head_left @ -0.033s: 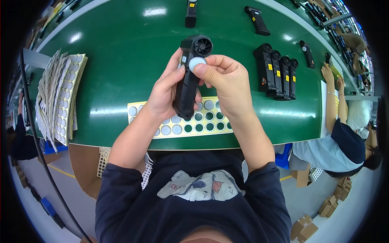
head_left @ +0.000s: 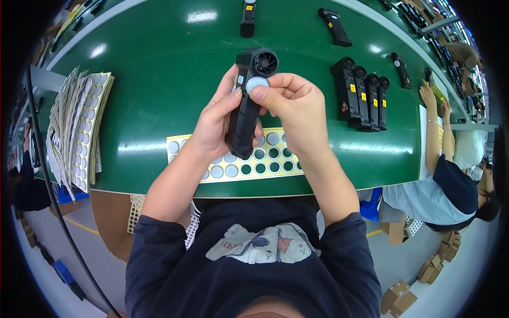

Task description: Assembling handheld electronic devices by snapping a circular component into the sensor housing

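My left hand (head_left: 216, 121) is wrapped round the body of a black handheld blower (head_left: 242, 124), which is held roughly upright above the table with its round fan end away from me. A pale round sticker (head_left: 256, 82) lies against the blower just below the fan. My right hand (head_left: 299, 108) pinches that sticker's right edge between thumb and forefinger. Whether its whole face touches the casing cannot be made out. Below my hands a sticker sheet (head_left: 253, 176) lies near the table's front edge, with pale discs on part of it and several holes showing green.
Several black blowers (head_left: 350, 95) stand in a row at the right. Single ones lie farther off, including one blower (head_left: 335, 27) at the back. A fanned stack of sticker sheets (head_left: 79, 132) is at the left of the green table (head_left: 143, 106). A co-worker's arms (head_left: 432, 114) reach in at the right.
The blower's near end has dropped very slightly toward me, and the sticker with my right fingertips has shifted a touch with it. Both grips are unchanged.
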Action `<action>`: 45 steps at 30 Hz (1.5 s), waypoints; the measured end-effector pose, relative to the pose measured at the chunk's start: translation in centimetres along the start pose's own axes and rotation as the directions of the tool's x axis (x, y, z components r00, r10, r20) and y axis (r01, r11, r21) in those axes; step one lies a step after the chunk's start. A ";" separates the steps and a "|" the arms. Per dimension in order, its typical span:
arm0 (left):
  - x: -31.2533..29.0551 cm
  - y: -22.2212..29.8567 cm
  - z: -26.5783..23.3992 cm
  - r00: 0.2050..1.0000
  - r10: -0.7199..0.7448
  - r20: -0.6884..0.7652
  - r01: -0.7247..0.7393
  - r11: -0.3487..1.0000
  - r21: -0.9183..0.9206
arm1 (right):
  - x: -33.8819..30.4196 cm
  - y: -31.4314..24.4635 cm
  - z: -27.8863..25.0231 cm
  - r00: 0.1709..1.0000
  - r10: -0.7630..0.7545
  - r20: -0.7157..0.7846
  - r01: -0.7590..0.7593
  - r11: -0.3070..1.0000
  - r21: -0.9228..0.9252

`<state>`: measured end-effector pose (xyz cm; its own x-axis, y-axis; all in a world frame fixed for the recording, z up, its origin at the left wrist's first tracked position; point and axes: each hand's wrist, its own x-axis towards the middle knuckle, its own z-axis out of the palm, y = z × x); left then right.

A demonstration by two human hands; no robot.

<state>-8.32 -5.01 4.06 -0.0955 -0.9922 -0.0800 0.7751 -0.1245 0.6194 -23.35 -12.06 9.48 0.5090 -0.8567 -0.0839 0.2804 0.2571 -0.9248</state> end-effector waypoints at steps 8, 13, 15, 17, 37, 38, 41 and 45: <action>3.1 1.1 1.7 0.959 -0.102 -0.266 0.151 0.973 0.172 | 2.2 2.2 -4.3 0.996 -0.075 -0.049 0.073 0.997 -0.037; 10.2 11.1 -8.5 0.912 0.044 -0.409 -0.014 0.997 0.074 | -3.6 -5.3 -3.5 0.644 -0.694 0.322 0.749 0.489 -0.446; 11.8 14.7 -12.9 0.767 0.190 -0.612 -0.120 0.981 0.154 | -6.4 -9.8 -2.0 0.456 -0.740 0.495 0.847 0.191 -0.495; 12.1 14.0 -13.6 0.582 0.470 -0.664 -0.055 0.837 0.545 | -8.9 -13.1 -1.6 0.276 -0.775 0.568 0.863 -0.060 -0.501; 8.4 4.3 -5.8 0.861 0.455 0.225 -0.170 -0.160 0.972 | -1.9 4.3 -9.6 0.796 -0.404 0.451 0.530 0.105 -0.841; 8.1 4.8 -5.1 0.881 0.401 0.251 -0.205 -0.155 0.966 | -2.3 4.3 -9.2 0.767 -0.371 0.523 0.593 0.099 -0.799; 6.6 4.1 -4.6 0.874 0.285 0.394 -0.292 -0.340 0.894 | -2.8 7.1 -8.5 0.709 -0.272 0.651 0.685 0.046 -0.727; 5.7 3.8 -4.6 0.921 0.206 0.329 -0.218 -0.428 0.877 | -3.9 6.7 -9.1 0.754 -0.200 0.626 0.657 0.188 -0.730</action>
<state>-3.01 -11.13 2.34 -0.1339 -0.9408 0.3113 -0.8590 0.2669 0.4369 -30.82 -11.08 0.24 0.8372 -0.4169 0.3540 -0.2074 -0.8410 -0.4998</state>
